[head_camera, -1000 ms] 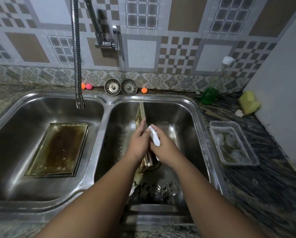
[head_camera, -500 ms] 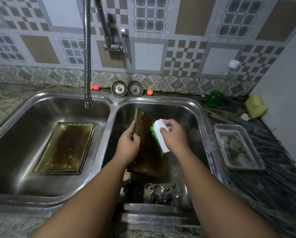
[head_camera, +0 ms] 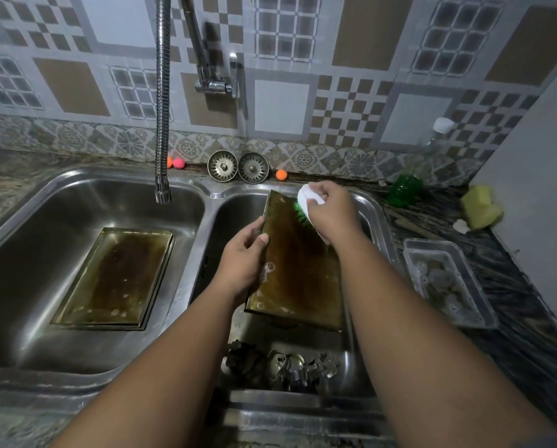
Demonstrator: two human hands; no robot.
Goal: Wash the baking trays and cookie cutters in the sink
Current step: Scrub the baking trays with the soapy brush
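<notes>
Patterned wall tiles (head_camera: 367, 59) back a steel double sink (head_camera: 206, 189) set in a dark stone countertop (head_camera: 513, 318).

The first baking tray (head_camera: 299, 270) stands propped at a slant in the right basin. The left hand (head_camera: 243, 257) grips its left edge, probably to steady it against scrubbing pressure. The right hand (head_camera: 330, 211) is closed around a white scrubbing brush (head_camera: 306, 202), green bristles pressed to the tray's far right corner.

The second baking tray (head_camera: 118, 276) lies flat in the left basin, under the hose spout (head_camera: 162, 124). The cookie cutters (head_camera: 290, 367) are heaped at the right basin's near edge. A plastic tub (head_camera: 448, 282) sits by the sink's right edge.
</notes>
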